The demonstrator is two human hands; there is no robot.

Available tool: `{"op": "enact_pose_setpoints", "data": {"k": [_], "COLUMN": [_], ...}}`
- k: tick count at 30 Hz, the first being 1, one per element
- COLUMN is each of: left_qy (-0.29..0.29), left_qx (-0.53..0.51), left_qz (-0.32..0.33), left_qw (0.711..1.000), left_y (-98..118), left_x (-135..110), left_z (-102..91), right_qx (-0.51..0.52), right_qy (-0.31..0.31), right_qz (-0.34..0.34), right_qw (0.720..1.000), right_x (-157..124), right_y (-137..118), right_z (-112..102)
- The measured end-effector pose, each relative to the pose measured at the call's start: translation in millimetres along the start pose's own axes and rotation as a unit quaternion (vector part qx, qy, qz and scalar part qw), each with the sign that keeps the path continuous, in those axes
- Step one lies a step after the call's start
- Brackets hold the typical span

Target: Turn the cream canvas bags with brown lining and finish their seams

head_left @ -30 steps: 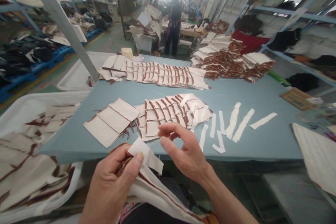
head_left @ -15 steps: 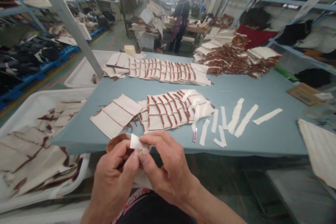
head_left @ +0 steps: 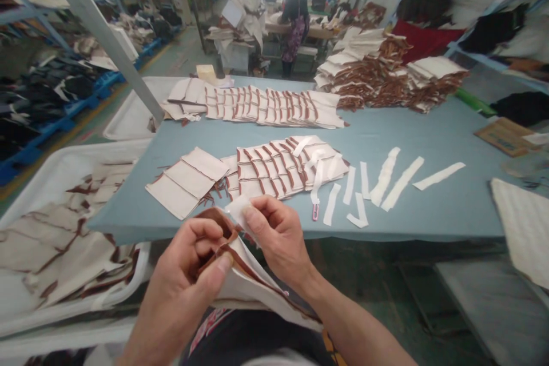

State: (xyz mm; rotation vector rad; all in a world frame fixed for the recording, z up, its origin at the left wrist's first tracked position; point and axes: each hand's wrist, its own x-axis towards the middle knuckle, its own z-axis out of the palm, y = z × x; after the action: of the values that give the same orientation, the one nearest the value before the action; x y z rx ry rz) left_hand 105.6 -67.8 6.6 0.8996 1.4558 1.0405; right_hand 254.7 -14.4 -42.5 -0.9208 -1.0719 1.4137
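My left hand (head_left: 193, 263) pinches the brown edge of a cream fabric piece (head_left: 253, 280), which hangs down toward my lap. Between the thumb and fingers of my right hand (head_left: 278, 240) is a short white strip (head_left: 238, 209), just beside that brown edge. On the table ahead lie a separate cream panel (head_left: 189, 180) with seams and a fanned stack of cream panels (head_left: 274, 168) with brown edging. White strips (head_left: 386, 177) are scattered to the right of the stack, some lying on it. A small pink tool (head_left: 315, 211) rests near the front edge.
The blue-grey table (head_left: 412, 143) carries a second row of panels (head_left: 266, 106) and a tall fabric pile (head_left: 364, 68) at the back. A white bin (head_left: 55, 154) of fabric pieces stands at left, by a metal post (head_left: 103, 40). Another person (head_left: 295, 17) stands in the background.
My hands have moved apart. My right hand has drawn the white strip up and right, and more of the cream fabric piece shows below my left hand.
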Motion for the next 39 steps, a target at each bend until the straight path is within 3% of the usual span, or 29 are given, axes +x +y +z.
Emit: {"op": "enact_pose_setpoints", "data": {"k": [5, 11, 15, 17, 19, 23, 27, 31, 39], "left_qy": [-0.065, -0.109, -0.101, -0.094, -0.093, -0.120, -0.119, -0.111, -0.110], "left_qx": [0.056, 0.109, 0.166, 0.175, 0.153, 0.081, 0.067, 0.048, 0.053], "left_qz": [-0.057, -0.025, 0.027, 0.045, 0.045, 0.024, 0.006, -0.008, 0.043], "left_qw": [0.995, 0.988, 0.981, 0.979, 0.983, 0.989, 0.991, 0.993, 0.992], "left_y": [-14.1, -38.6, -30.1, -22.5, -16.4, -11.7, -10.4, -4.7, -2.1], "left_x": [7.2, 21.7, 27.6, 28.9, 29.7, 31.5, 34.1, 35.5, 34.3], "left_z": [-18.1, -43.6, -52.0, -53.0, -52.6, -50.5, -49.9, -46.0, -41.4], "right_qx": [0.031, -0.016, -0.014, 0.026, 0.031, -0.127, -0.229, -0.269, -0.318], "right_qy": [-0.010, -0.023, -0.084, -0.162, -0.189, -0.138, -0.108, -0.079, -0.059], "right_qz": [0.064, 0.089, 0.142, 0.201, 0.232, 0.134, 0.064, 0.044, 0.049], "right_qw": [0.997, 0.996, 0.986, 0.966, 0.954, 0.973, 0.965, 0.959, 0.945], "right_x": [-5.0, -6.7, -19.7, -31.2, -39.9, -36.4, -23.1, -21.1, -18.6], "right_y": [5.4, 6.0, -27.1, -51.0, -69.4, -75.1, -64.6, -63.6, -58.7], "right_z": [-3.0, -10.0, -26.2, -31.1, -30.2, -15.6, -4.1, 0.0, 6.6]}}
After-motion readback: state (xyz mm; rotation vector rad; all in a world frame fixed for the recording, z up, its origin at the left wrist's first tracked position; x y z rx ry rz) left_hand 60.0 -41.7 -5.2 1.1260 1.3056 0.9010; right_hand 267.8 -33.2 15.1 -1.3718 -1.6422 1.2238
